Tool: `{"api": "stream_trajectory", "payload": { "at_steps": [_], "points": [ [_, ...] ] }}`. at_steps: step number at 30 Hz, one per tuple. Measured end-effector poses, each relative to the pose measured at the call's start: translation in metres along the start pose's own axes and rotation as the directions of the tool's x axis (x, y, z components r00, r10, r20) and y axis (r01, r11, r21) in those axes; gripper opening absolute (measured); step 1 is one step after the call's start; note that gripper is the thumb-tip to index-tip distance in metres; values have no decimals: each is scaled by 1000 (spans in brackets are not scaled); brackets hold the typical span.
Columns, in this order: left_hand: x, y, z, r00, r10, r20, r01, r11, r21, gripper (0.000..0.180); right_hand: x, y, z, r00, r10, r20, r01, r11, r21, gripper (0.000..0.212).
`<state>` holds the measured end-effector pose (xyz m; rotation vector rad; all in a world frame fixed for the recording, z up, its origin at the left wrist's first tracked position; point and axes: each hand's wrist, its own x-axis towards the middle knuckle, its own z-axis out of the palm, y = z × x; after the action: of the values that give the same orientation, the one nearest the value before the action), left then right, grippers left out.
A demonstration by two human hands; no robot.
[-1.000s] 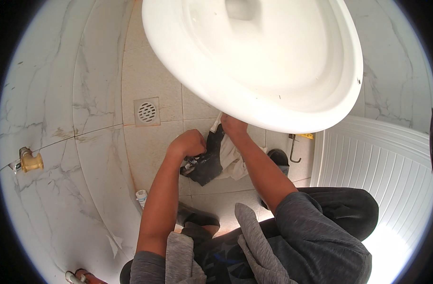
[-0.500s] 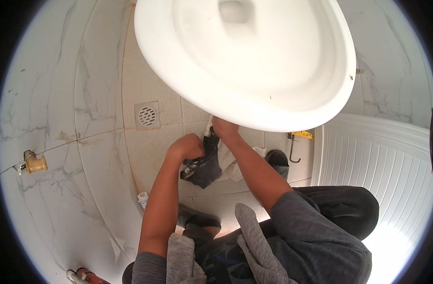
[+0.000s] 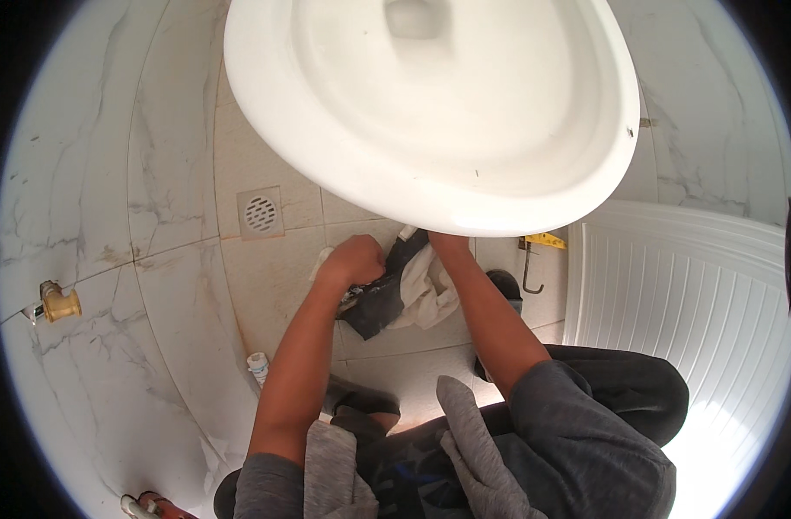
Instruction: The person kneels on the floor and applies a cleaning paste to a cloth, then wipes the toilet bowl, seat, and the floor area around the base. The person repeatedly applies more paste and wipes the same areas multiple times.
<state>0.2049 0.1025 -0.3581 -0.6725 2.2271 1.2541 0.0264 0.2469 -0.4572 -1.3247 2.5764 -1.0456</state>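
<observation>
A white toilet bowl (image 3: pixel 499 208) fills the upper middle, its rounded front rim above my hands. Below it, on the tiled floor, lies a crumpled cloth, part black (image 3: pixel 380 307) and part white (image 3: pixel 430 298). Curled closed at the cloth's left edge is my left hand (image 3: pixel 359 259), with a bit of white showing beside the knuckles. My right hand (image 3: pixel 448 246) reaches to the cloth's far right side, just under the rim. The bowl hides its fingers, so its grip does not show.
A round floor drain (image 3: pixel 261 214) lies to the left. A brass pipe fitting (image 3: pixel 60 303) juts from the marbled wall. A small white bottle-like item (image 3: pixel 258 365) is near my left forearm. At right are a yellow tool with a dark hook (image 3: pixel 534 268) and a ribbed white panel (image 3: pixel 672 294).
My right hand has moved right, away from my left hand, and more of the white part of the cloth shows. The view has shifted slightly.
</observation>
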Motion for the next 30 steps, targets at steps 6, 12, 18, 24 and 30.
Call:
{"api": "stream_trajectory", "payload": {
  "at_steps": [6,12,18,24,30],
  "points": [
    [0,2,1,999,-47,-19,48,999,4,20,-3,10,17,969,-231,-86,211,957,-197,49],
    [-4,4,-2,997,-78,-7,77,996,-44,21,5,13,27,975,-209,-69,210,978,-5,42],
    [-4,4,-5,996,-83,41,85,995,-43,25,10,5,25,987,-153,-50,157,982,108,42],
    [-6,4,-7,996,-89,24,91,992,-83,24,13,0,26,997,-66,-34,73,956,286,41],
    [-6,0,-7,995,-97,38,101,989,-110,24,11,-11,26,998,57,21,-59,841,538,41]
  ]
}}
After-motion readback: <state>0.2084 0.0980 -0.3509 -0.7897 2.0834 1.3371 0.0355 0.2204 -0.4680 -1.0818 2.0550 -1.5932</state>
